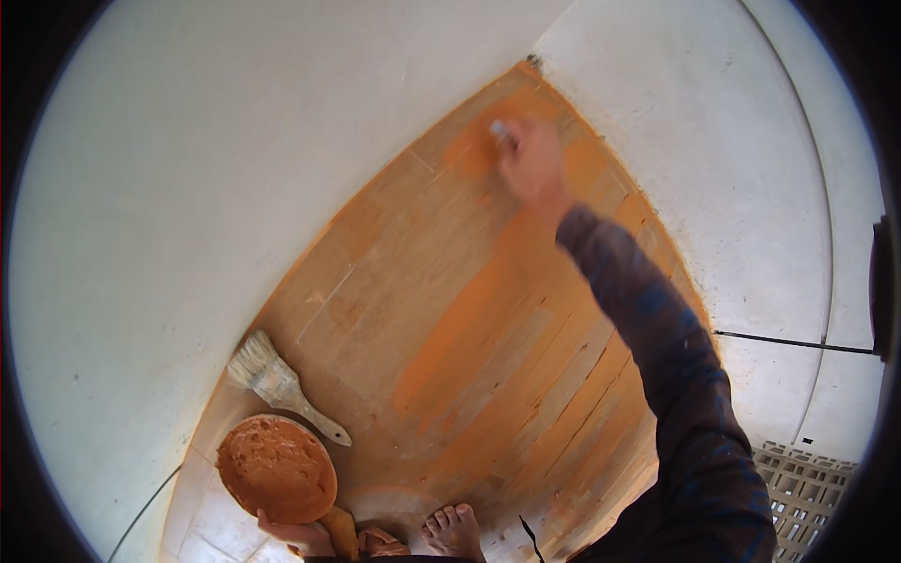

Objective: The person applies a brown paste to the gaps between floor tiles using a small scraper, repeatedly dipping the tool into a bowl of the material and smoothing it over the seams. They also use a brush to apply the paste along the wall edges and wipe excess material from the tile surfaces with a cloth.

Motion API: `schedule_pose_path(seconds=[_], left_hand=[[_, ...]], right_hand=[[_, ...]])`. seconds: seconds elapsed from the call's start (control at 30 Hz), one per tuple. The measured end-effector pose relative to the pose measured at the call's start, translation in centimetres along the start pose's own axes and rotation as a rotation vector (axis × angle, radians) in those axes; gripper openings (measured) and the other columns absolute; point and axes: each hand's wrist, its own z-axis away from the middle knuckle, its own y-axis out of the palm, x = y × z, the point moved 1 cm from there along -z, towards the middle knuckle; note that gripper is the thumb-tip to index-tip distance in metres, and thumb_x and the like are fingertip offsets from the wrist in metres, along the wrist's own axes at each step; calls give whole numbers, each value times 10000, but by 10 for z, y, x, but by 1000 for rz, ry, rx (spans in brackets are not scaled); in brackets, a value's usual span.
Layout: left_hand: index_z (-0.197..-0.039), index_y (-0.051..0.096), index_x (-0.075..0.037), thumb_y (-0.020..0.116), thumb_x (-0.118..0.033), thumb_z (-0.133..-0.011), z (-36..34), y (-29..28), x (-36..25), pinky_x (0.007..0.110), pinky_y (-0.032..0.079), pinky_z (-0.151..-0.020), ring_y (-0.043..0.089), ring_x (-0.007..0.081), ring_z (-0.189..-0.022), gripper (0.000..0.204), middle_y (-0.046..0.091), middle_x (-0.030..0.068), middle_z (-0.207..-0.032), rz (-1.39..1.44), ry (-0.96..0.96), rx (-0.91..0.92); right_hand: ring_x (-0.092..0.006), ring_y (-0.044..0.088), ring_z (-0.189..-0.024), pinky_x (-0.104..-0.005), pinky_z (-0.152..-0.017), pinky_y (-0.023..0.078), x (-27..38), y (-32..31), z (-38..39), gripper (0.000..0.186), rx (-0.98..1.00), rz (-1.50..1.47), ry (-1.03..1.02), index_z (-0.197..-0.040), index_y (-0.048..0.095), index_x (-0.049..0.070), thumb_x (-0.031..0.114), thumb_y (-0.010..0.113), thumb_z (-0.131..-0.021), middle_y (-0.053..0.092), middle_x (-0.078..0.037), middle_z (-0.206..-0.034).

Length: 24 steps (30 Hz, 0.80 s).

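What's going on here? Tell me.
A person's right hand, blurred, holds a small pale-ended tool near the far corner of a plank floor. The left hand holds a bowl with orange paste inside. Orange smears streak the planks, and a wide brush lies beside the bowl.

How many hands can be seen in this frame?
2: the right hand, motion-blurred, is over the far end of the wooden floor, gripping a small pale object; the left hand, partly hidden, is at lower left, holding the bowl of orange paste.
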Motion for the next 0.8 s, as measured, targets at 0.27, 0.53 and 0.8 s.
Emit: schedule_pose_path(seconds=[0.27, 0.53, 0.8], left_hand=[[-1446, 467, -32, 407, -575, -998, -6, 3, -3, 442, 350, -1161, 420, 345, -1402, 707, 426, 187, -1543, 208, -11, -88], [-1459, 456, -20, 406, -571, -993, -40, -45, 38, 450, 351, -1154, 447, 344, -1381, 724, 432, 185, -1544, 229, 14, -27], [-1478, 442, -18, 414, -540, -987, -23, -32, 25, 445, 336, -1166, 431, 343, -1399, 717, 420, 174, -1554, 205, 35, 96]], right_hand=[[-373, 605, -968, -463, -853, 506, 119, 33, 65, 191, -12, -3, -258, -966, 687, 38, 68, 623, -789, 626, -163, -955], [-405, 586, -984, -503, -850, 479, 21, -2, 24, 193, -64, -216, 4, -1058, 698, 55, 118, 591, -910, 647, -203, -980], [-444, 657, -854, -536, -791, 524, -93, 22, -73, 207, -67, -57, 192, -1066, 716, 39, 112, 595, -914, 706, -239, -933]])
